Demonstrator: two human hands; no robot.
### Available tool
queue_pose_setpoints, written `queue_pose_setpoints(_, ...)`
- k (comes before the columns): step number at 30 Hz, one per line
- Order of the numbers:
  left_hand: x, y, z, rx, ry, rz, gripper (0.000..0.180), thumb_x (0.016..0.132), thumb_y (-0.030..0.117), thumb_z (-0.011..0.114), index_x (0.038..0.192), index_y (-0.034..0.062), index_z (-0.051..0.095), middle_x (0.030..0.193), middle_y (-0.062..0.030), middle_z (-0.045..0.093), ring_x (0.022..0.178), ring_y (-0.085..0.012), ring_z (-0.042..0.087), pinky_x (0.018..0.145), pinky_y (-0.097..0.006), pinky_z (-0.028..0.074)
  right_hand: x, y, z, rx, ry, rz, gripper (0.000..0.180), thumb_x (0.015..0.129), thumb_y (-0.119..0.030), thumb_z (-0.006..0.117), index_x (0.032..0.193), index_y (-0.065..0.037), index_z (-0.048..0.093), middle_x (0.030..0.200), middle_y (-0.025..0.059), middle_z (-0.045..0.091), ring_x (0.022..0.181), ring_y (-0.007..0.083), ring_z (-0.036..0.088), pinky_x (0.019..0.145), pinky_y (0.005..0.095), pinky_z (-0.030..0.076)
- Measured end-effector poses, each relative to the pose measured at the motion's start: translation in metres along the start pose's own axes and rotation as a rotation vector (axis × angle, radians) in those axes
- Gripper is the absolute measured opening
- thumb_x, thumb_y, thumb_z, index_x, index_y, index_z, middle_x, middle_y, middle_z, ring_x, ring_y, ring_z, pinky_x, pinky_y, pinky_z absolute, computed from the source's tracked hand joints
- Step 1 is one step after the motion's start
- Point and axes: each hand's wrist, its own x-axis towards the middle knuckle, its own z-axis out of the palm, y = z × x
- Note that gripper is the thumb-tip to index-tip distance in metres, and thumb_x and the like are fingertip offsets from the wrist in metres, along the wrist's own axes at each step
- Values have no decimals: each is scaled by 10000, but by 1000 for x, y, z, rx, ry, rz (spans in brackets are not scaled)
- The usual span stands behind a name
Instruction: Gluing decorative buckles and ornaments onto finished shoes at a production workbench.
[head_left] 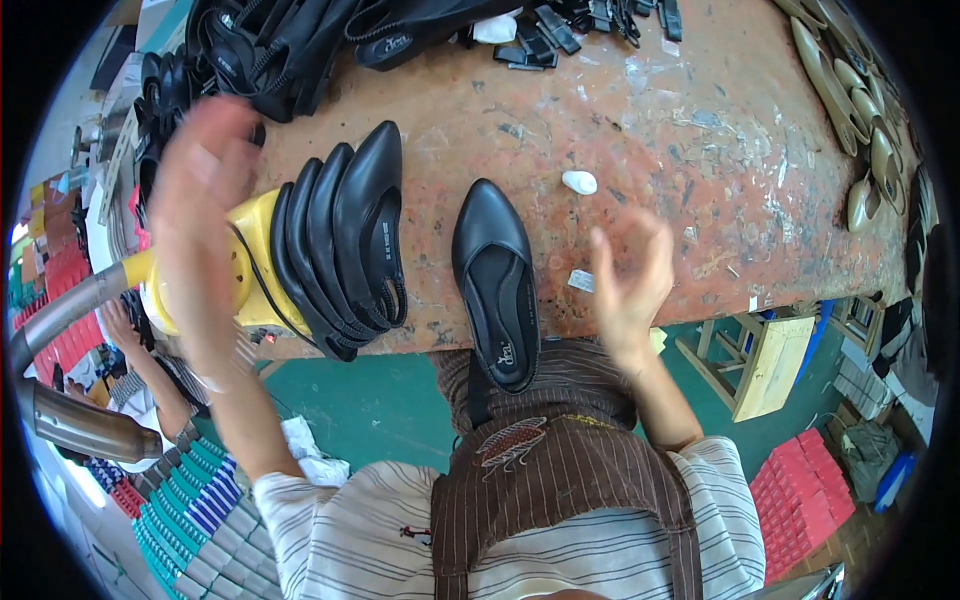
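Note:
A black pointed flat shoe (497, 290) lies sole down at the near edge of the worktable (690, 130), its heel end reaching over the edge toward my apron. My right hand (635, 280) hovers to the right of this shoe, thumb and fingers apart, with nothing in it. My left hand (207, 160) is raised at the far left, over a yellow device and close to a heap of black shoes (270, 50). Motion smears its fingers. Between my arms, several nested black shoes (345, 240) stand in a row, leaning against the yellow device (255, 260).
A curved metal tube (85, 300) joins the yellow device. A small white bottle (580, 182) and a white label (581, 280) lie right of the shoe. Black straps (545, 38) are at the back, beige shoes (830, 85) at far right. Another person's arm (150, 370) shows at left.

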Motion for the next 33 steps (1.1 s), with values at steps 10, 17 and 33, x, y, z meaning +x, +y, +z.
queue_pose_setpoints(10, -142, -78, 174, -1209, 400, -612, 505, 913, -25, 465, 1368, -86, 256, 1408, -231, 332, 1329, -287, 327, 1128, -427, 259, 48, 25, 28, 12, -271, -238, 274, 703, -62, 743, 950, -45, 626, 1002, 71, 659, 1003, 243, 565, 880, 355, 401)
queue_pose_setpoints(17, -134, -125, 197, -1445, 371, -246, 121, 890, -58, 494, 987, 9, 523, 956, -31, 561, 951, -104, 553, 938, -258, 425, 40, -5, 20, 219, -581, -159, 208, 737, 14, 686, 935, -17, 632, 894, 93, 673, 793, 215, 639, 678, 290, 500)
queue_pose_setpoints(33, -129, -115, 198, -1219, 385, -409, 169, 935, -20, 477, 1097, 25, 491, 961, 21, 534, 863, -15, 467, 793, -173, 393, 48, -15, 23, -125, -664, -524, 239, 732, -81, 694, 955, -23, 629, 726, 84, 560, 659, 248, 527, 585, 341, 449)
